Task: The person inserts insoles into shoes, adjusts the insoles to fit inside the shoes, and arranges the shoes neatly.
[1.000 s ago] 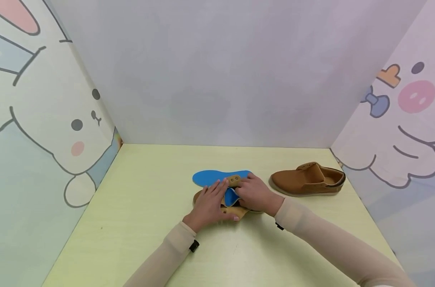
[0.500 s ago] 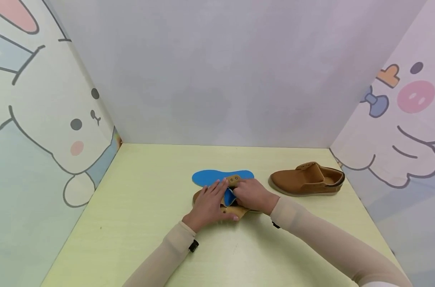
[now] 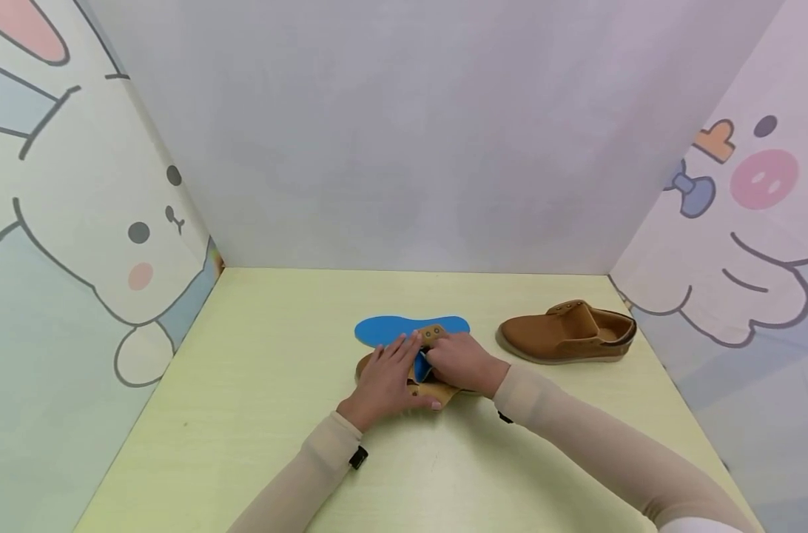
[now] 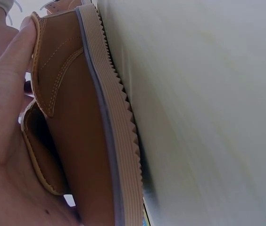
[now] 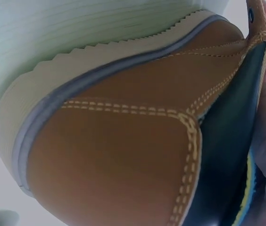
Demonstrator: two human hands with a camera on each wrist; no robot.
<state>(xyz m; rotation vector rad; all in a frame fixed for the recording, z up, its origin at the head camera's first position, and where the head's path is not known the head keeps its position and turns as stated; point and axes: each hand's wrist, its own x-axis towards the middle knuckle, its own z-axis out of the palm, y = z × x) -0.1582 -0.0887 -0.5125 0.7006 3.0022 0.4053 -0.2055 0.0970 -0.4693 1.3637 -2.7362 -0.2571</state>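
A brown lace-up shoe without laces lies on its sole on the table, toe to the left. My left hand rests across its front with straight fingers, the thumb along the near eyelet flap. In the left wrist view that thumb lies against the edge of the shoe's upper. My right hand reaches into the shoe opening with curled fingers and holds a blue insole, which is bent upward and partly inside. Its fingertips are hidden in the opening. The right wrist view shows the insole's yellow edge.
A second blue insole lies flat just behind the shoe. The matching brown shoe stands to the right, toe left. Grey and cartoon-printed walls enclose the pale yellow table at the back and sides.
My right hand has shifted slightly left and deeper into the shoe, and less of the held blue insole shows. The left hand stays in place on the shoe.
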